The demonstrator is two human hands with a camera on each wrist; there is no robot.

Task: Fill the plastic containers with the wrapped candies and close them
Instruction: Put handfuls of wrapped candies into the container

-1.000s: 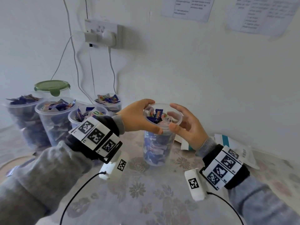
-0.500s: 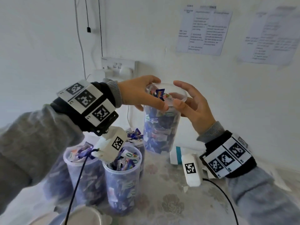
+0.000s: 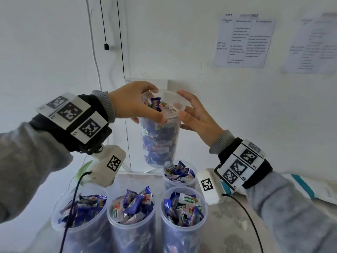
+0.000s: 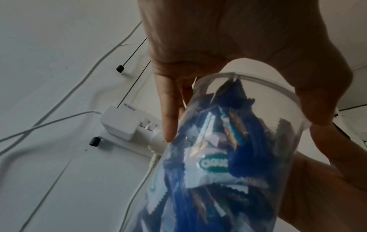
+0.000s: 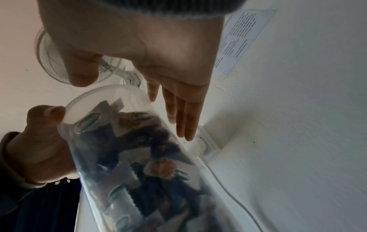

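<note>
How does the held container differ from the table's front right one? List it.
The held container is airborne, gripped by the left hand; the front right container stands on the table. The held one wears a clear lid; the other is open. Both hold candies.

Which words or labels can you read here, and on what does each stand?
"TEAM B": top left of the white printed sheet taped to the wall.
"TRACE": top right of that sheet; body text too small.
Second white sheet, further right: blurred.
Green oval logos on wrapped candies: unreadable.
</note>
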